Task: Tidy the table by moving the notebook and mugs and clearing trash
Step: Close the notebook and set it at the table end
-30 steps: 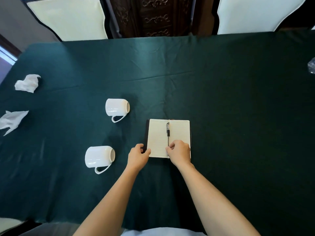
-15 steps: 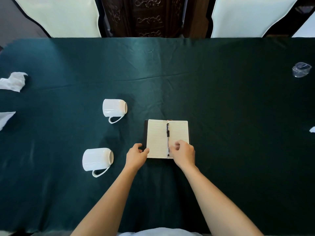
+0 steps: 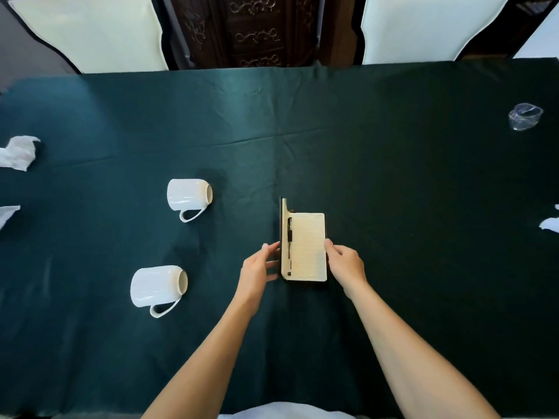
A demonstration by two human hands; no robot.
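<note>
At frame centre, our left hand (image 3: pixel 260 267) has swung the notebook (image 3: pixel 305 247) cover upright; half closed, pen (image 3: pixel 289 237) inside. Right hand (image 3: pixel 344 263) steadies its right edge.

There is a single view, from a wide-angle camera worn on the person's head, looking forward and steeply down over the tabletop (image 3: pixel 393 182), which is covered by a dark green cloth. Both forearms enter from the bottom edge, and the left hand (image 3: pixel 257 269) and right hand (image 3: pixel 346 263) sit just below the picture's centre, near the lens. The near edge of the tabletop runs along the bottom of the frame, and the far edge lies across the upper part, bowed by the wide lens. Beyond it, two cream chair backs (image 3: pixel 99 31) and a carved dark wooden cabinet (image 3: pixel 257 28) fill the top. The left and right ends of the tabletop are cut off by the frame.
</note>
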